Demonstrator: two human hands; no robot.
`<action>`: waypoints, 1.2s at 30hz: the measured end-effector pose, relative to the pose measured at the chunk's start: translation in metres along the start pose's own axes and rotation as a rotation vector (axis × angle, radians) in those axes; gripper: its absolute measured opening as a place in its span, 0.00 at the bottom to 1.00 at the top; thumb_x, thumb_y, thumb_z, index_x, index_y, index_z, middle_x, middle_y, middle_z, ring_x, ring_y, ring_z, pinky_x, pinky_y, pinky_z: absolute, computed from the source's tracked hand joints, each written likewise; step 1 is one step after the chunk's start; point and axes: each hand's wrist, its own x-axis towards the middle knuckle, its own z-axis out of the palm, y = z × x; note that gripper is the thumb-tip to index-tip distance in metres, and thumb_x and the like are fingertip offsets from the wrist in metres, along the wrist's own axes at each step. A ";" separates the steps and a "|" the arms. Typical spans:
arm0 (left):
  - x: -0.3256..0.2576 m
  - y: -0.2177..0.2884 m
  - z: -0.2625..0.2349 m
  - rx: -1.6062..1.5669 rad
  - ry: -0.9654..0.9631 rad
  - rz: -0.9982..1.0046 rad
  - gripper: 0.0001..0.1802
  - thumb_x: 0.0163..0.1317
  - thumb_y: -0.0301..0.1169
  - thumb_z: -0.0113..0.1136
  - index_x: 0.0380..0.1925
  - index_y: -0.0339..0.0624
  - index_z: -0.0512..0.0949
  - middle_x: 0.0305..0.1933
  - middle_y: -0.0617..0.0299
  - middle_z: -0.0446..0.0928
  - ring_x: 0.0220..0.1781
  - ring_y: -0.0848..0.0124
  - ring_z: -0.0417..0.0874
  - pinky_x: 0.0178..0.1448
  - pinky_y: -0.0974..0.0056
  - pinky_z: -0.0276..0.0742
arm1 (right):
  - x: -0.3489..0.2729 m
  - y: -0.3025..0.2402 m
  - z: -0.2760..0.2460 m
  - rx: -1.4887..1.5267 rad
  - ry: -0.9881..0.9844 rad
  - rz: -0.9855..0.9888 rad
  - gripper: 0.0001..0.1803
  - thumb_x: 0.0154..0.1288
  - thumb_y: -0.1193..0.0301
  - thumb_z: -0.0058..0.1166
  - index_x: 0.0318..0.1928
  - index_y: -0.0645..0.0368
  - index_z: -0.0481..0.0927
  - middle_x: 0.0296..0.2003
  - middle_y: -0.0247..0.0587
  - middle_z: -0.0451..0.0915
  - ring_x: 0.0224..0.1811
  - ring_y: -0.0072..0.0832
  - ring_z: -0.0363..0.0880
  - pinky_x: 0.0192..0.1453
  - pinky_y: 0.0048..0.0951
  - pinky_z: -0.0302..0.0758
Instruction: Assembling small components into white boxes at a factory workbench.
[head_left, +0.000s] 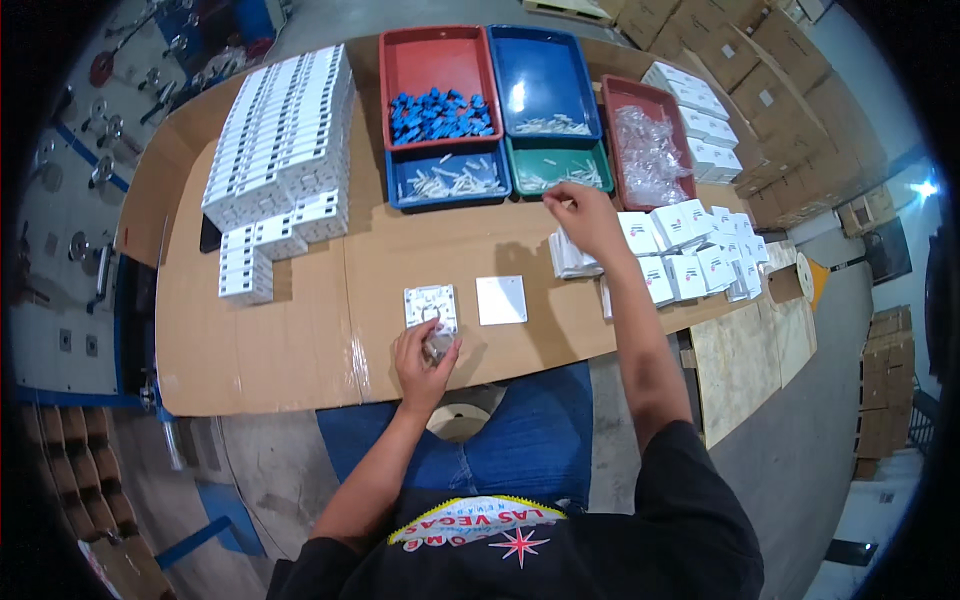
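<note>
the left hand [420, 366] is at the near middle of the cardboard-topped bench [300, 340], thumb and fingers curled around a small clear piece [439, 344] at the near edge of a white square frame [430, 301]. just right of the frame lies a flat white plate [501, 300]. the right hand [583, 222] is raised by the near edge of a small green tray [560, 148], fingers bent and thumb close to them; i cannot tell whether it has hold of anything. slim white pieces [545, 173] lie in that tray. to its left is a small blue tray [447, 203] with more of them; beyond, a red tray [437, 60] holds blue parts [440, 116]. white stacks [290, 130] stand far left, white packets [688, 275] at right.
</note>
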 end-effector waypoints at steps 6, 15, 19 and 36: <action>0.002 0.004 0.005 0.026 -0.012 -0.040 0.26 0.53 0.30 0.79 0.52 0.40 0.82 0.47 0.57 0.83 0.46 0.60 0.81 0.54 0.57 0.72 | 0.109 0.086 -0.007 -0.234 0.137 0.109 0.10 0.66 0.69 0.59 0.45 0.54 0.88 0.40 0.49 0.88 0.45 0.47 0.88 0.49 0.45 0.82; -0.002 -0.002 0.002 0.105 -0.008 -0.019 0.24 0.52 0.33 0.79 0.49 0.41 0.82 0.47 0.57 0.83 0.48 0.59 0.82 0.55 0.56 0.72 | 0.196 0.097 0.044 -0.380 0.095 0.071 0.11 0.64 0.71 0.56 0.43 0.49 0.90 0.42 0.51 0.88 0.47 0.50 0.87 0.52 0.50 0.83; 0.001 0.000 0.002 0.113 -0.057 0.003 0.25 0.51 0.33 0.79 0.49 0.40 0.82 0.48 0.57 0.84 0.48 0.59 0.83 0.56 0.56 0.72 | 0.221 0.108 0.058 -0.489 0.006 0.003 0.11 0.63 0.72 0.56 0.42 0.49 0.90 0.44 0.50 0.88 0.49 0.49 0.87 0.53 0.48 0.83; 0.003 0.003 0.001 0.109 -0.045 0.011 0.26 0.51 0.33 0.80 0.50 0.41 0.82 0.47 0.58 0.83 0.47 0.61 0.82 0.56 0.56 0.72 | 0.229 0.121 0.026 -0.220 0.067 0.044 0.11 0.62 0.67 0.65 0.45 0.55 0.89 0.37 0.50 0.89 0.42 0.49 0.88 0.50 0.43 0.83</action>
